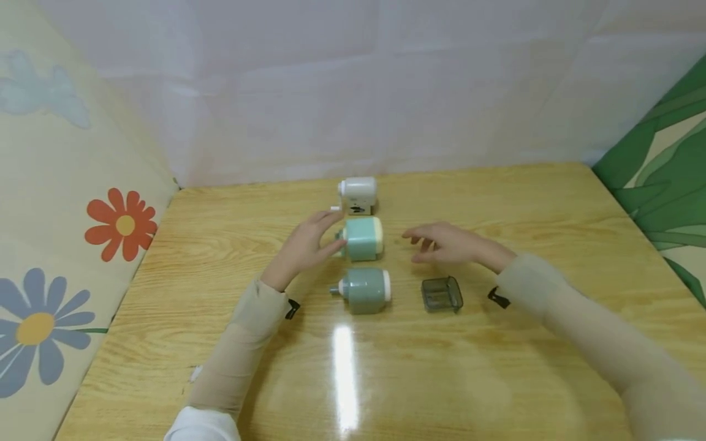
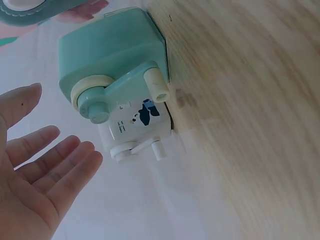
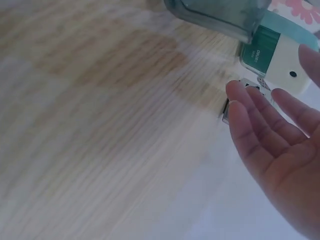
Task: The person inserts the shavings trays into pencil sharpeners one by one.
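Mint sharpener (image 1: 361, 239) flanked by left hand (image 1: 305, 245) and right hand (image 1: 449, 242), fingers apart on both.
Seated on table (image 1: 469, 380) between white sharpener (image 1: 361, 185) and grey-green sharpener (image 1: 366, 291); left is held just beside crank (image 2: 127, 79), right off the opposite end, near smoked tray (image 1: 439, 296).

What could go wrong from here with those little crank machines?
The left hand might knock the crank close to it. Shifting the middle sharpener could bump the white sharpener close behind. Reaching back, the right hand might brush the dark tray, which sits apart on the table.
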Available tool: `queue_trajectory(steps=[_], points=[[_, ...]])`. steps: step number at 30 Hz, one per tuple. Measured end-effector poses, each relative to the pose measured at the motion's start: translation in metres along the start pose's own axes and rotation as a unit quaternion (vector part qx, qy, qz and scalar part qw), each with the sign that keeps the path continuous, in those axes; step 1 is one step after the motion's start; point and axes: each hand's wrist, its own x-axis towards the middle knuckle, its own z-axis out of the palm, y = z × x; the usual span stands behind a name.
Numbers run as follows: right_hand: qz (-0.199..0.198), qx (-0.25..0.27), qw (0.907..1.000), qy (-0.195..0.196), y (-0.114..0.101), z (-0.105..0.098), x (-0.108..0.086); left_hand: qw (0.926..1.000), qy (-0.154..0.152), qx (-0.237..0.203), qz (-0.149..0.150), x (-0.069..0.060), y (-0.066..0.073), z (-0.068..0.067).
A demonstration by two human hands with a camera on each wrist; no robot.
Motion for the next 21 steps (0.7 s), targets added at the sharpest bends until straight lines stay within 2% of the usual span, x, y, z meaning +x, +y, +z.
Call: queue_trajectory(steps=[5,11,17,21], points=[[-0.003,0.008,0.9997,0.021,0.003,0.001,-0.015,0.9998,0.016,-0.003,0.012,-0.01,-0.001,0.0],[-0.019,-0.017,0.9989,0.039,0.0,0.003,-0.034,0.9993,0.017,0.005,0.032,-0.02,0.008,0.004],[-0.003,-0.043,0.9982,0.041,-0.006,0.008,-0.048,0.9957,0.028,-0.003,0.088,-0.026,0.02,0.006],[0.023,-0.046,0.9981,0.034,-0.011,0.011,-0.057,0.9922,0.014,-0.01,0.123,-0.03,0.028,0.008]])
